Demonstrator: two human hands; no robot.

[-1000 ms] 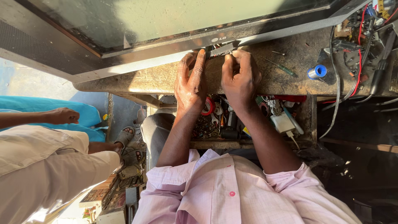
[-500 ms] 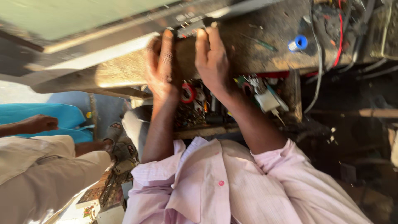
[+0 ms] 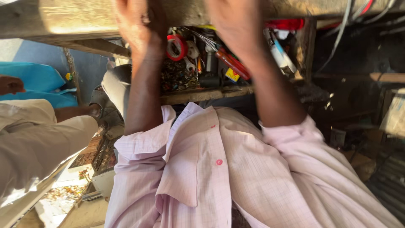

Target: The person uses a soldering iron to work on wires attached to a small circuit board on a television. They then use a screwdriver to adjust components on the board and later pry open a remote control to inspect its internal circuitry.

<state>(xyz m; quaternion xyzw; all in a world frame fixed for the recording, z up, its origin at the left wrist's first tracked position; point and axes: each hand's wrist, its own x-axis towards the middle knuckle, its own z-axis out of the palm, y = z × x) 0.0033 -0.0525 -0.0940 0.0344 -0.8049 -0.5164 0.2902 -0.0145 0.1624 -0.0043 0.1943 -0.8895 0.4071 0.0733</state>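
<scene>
At the top of the frame the left hand (image 3: 141,27) and right hand (image 3: 238,25) lie apart on the worn workbench edge (image 3: 76,19), fingers cut off, so their grip cannot be told. Between the wrists, an open drawer (image 3: 202,95) holds a red tape roll (image 3: 176,47) and a red-handled screwdriver (image 3: 232,63).

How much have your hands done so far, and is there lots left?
Nothing finished shows yet. In hand: the left hand and right hand rest on the worn wooden bench top, fingertips cut off, so their work is hidden. The red tape roll and red-handled screwdriver lie untouched underneath. What's left can't be judged.
</scene>
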